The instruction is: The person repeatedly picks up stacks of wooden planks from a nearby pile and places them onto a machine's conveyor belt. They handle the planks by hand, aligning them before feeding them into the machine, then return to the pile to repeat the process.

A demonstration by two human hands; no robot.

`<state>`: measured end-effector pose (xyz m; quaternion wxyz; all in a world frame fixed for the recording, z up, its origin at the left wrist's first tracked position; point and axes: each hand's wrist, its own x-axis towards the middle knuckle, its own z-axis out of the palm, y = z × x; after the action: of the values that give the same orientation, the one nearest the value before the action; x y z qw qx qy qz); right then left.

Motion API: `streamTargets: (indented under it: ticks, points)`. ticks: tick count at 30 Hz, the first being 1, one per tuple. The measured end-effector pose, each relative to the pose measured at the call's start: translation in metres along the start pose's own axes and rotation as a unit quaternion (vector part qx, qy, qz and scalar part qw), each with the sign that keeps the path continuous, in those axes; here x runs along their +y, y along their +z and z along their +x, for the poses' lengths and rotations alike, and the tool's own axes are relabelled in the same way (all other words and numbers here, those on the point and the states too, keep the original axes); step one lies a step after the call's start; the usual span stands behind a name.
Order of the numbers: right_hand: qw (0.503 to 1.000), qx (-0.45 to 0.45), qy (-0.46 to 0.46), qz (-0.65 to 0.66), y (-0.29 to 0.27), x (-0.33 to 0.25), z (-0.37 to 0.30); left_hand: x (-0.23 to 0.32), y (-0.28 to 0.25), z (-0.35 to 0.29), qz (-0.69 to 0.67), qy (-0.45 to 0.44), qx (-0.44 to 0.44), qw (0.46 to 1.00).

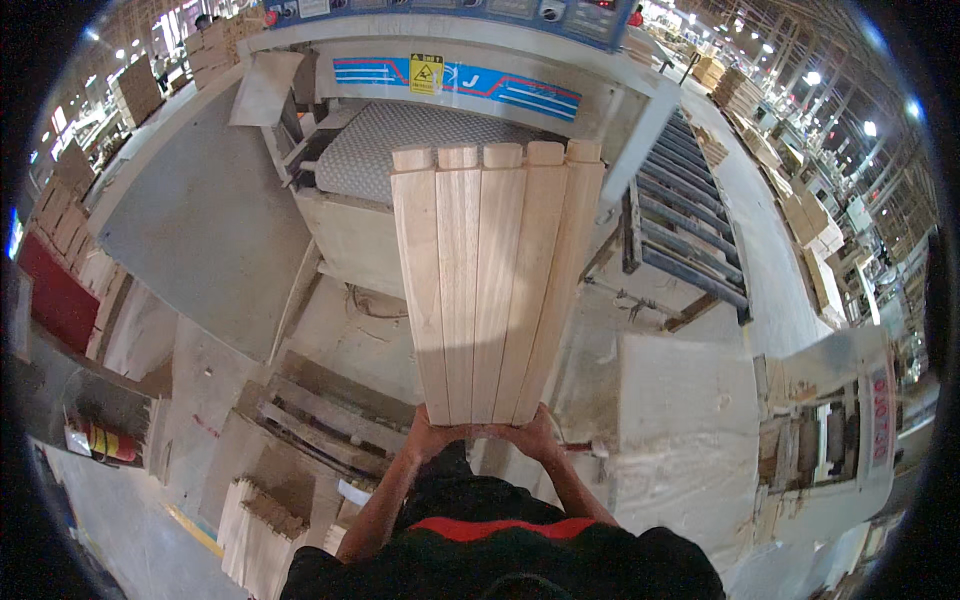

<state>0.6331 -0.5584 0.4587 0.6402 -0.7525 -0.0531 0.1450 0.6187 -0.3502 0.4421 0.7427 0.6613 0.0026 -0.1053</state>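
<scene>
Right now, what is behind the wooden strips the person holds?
A textured grey belt and the pale panel below it partly show behind the wooden strips; what the strips cover cannot be seen.

Above the grey textured belt [365,152], a blue strip [535,95] is bearing a yellow warning label [426,73]; rightward, a white panel [845,495], red characters [880,421].

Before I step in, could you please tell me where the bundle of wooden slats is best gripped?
The bundle of wooden slats is probably best gripped at its near end, from the left and right lower corners, where the hands are: its long slats run side by side, so pressing inward should keep them together.
</scene>
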Motion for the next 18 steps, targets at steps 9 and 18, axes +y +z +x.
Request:
streamTargets:
  ticks: [9,18]
  points:
    - [0.991,0.015,0.122,0.057,-0.033,0.070,0.215,-0.027,-0.057,0.222,-0.149,-0.262,0.024,0.953]
    - [0.983,-0.084,0.141,0.079,-0.040,0.055,0.336,-0.019,-0.097,0.326,-0.141,-0.303,0.041,0.942]
